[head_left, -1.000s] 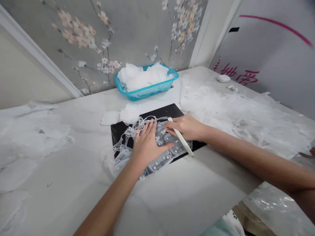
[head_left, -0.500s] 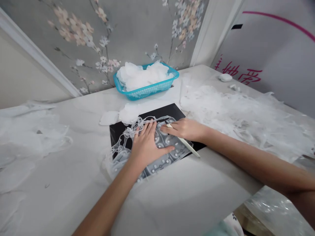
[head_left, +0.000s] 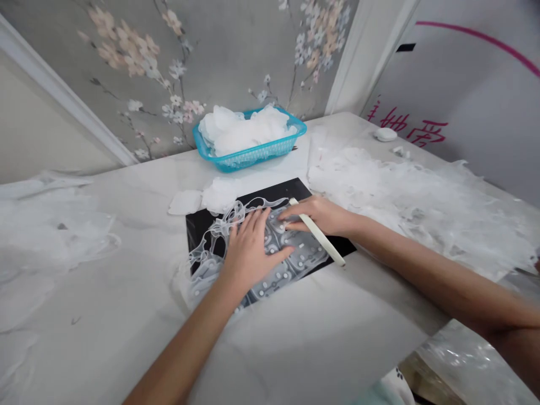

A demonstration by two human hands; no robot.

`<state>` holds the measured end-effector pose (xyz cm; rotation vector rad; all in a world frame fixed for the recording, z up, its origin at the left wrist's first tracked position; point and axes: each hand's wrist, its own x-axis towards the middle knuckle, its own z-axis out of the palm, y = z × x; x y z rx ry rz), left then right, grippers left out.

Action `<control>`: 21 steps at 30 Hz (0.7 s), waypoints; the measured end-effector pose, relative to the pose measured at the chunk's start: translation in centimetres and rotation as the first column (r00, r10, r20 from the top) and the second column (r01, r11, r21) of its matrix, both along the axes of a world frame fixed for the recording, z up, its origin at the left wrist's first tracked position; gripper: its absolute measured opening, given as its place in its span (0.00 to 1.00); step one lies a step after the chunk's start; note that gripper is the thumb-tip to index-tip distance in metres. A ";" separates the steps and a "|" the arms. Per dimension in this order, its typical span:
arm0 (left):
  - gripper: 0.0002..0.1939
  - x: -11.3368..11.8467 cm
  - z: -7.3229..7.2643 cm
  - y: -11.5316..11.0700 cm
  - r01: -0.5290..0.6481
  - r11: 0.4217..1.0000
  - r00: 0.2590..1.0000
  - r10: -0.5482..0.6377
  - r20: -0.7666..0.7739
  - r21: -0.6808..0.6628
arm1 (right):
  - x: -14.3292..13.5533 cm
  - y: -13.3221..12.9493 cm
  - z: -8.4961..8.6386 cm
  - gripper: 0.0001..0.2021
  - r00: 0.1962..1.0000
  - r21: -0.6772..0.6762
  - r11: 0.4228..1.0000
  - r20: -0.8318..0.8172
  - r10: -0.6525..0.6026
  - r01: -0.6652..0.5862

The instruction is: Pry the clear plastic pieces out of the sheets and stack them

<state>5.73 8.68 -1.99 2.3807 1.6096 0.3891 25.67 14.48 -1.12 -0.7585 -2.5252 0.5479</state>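
My left hand lies flat with fingers spread on a translucent sheet of cut-out shapes, pressing it against a black mat. The sheet has rounded outlines and small white dots. Along its far left edge, thin looped strips of the same material are bunched beside my left fingertips. My right hand is at the sheet's far right part, fingers bent and touching it. A slim cream-coloured stick-like tool slants across that hand, held in it; the exact grip is hidden.
A blue basket heaped with white pieces stands at the back. White pieces lie just behind the mat. A wide pile of translucent scraps covers the right side; another scrap pile lies left. A white rounded object sits far right.
My right hand has shifted slightly right and lifted, its fingers more bent. The tool has turned in it, and its dark tip no longer shows. My left hand stays almost in place.
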 end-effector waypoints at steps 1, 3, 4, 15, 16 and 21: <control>0.36 0.0 0.0 0.0 0.006 1.000 1.000 -0.006 0.018 0.017 | 0.3 -0.1 0.1 0.11 1.000 0.003 1.000 0.006 -0.003 0.003; 0.30 0.0 0.1 0.0 0.021 0.998 0.999 -0.023 0.043 0.055 | 0.6 -0.4 0.5 0.11 0.997 0.036 0.999 0.079 -0.024 0.021; 0.27 0.0 0.1 0.0 0.032 0.997 0.998 -0.035 0.049 0.074 | 0.7 -0.7 0.8 0.11 0.988 0.064 0.998 0.153 -0.036 0.026; 0.20 0.2 0.2 0.0 0.053 0.998 0.998 -0.052 -0.024 0.027 | -0.6 -3.0 1.8 0.09 0.840 0.338 0.941 0.514 -0.172 -0.014; 0.21 0.2 0.2 -0.1 0.059 0.998 0.998 -0.057 -0.041 0.030 | -0.4 -2.8 1.5 0.07 0.853 0.359 0.933 0.494 -0.169 -0.024; 0.32 0.2 0.1 -0.2 0.049 0.998 0.997 -0.047 -0.063 0.033 | 0.0 -2.1 0.5 0.12 0.925 0.325 0.945 0.369 -0.095 -0.033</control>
